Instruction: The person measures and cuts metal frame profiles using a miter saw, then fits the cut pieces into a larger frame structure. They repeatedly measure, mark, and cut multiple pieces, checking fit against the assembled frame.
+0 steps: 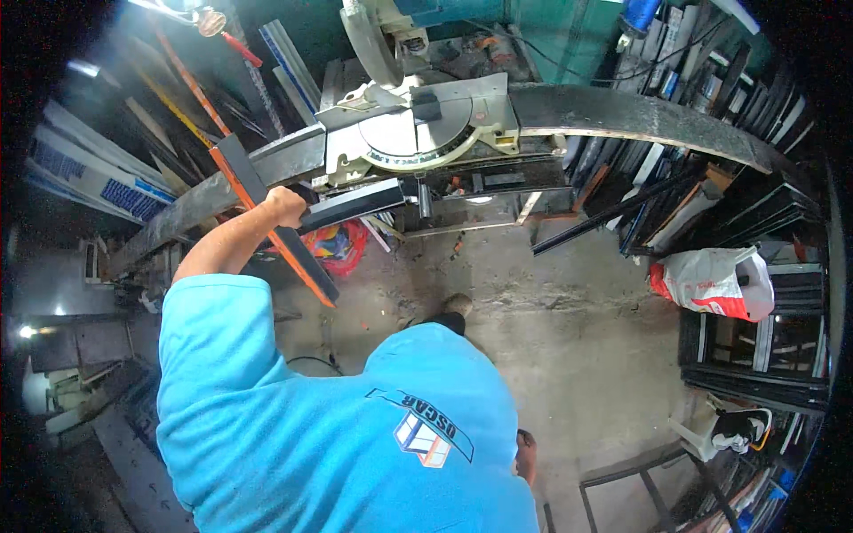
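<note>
My left hand (286, 206) is closed at the near end of a short black metal profile (355, 203), which reaches right toward the saw's front. A longer dark profile with an orange edge (300, 258) slants beneath that hand and wrist; whether the fingers also hold it is hidden. Just beyond stands a mitre saw (419, 133) with a pale round table, its head raised at the back. My right hand (526, 455) hangs low beside my blue shirt, away from the bench. Its fingers are mostly hidden, and nothing shows in it.
A dark bench extension (635, 115) runs right from the saw. Upright profiles (98, 173) lean at far left, with more stacked at right. A red bag (339, 247) lies below the saw, a white-and-red sack (715, 284) at right. Dark frames (755, 351) stand beyond it.
</note>
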`<state>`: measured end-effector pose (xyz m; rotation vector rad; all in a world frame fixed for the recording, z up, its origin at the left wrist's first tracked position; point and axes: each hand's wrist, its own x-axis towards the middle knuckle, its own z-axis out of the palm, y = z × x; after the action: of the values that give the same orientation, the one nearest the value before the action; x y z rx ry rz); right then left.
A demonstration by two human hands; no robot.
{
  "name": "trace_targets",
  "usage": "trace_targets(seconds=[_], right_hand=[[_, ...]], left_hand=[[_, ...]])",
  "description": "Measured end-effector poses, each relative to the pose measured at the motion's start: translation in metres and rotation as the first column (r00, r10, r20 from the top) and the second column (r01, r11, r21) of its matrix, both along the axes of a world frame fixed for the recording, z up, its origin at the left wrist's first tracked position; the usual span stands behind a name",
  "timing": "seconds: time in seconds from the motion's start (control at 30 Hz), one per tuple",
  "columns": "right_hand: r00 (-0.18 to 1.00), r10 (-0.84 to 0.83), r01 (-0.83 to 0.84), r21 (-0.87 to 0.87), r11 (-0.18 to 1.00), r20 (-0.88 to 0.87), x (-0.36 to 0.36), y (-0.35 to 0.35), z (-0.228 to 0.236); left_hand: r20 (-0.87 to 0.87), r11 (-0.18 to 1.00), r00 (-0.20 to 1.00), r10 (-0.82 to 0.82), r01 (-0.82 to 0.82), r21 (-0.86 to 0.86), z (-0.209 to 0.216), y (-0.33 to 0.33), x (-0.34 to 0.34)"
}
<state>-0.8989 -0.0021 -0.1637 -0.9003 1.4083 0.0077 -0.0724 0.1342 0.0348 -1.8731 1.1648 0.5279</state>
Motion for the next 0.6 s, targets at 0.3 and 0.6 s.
trace_targets(seconds=[0.3,0.6], right_hand=[[0.993,0.116,-0.118,-0.076,0.99,-0.022,0.083,0.01,0.014],[0.992,0.041,-0.036,0.052,0.998,-0.117,0.084,-0.007,0.001]], left_hand=[[-0.111,0.998,0.992,-0.061,0.065,0.027,-0.047,-0.042,0.029],[-0.082,0.995,0.992,-0.092,0.09,-0.032,-0.053,-0.052,0.023]])
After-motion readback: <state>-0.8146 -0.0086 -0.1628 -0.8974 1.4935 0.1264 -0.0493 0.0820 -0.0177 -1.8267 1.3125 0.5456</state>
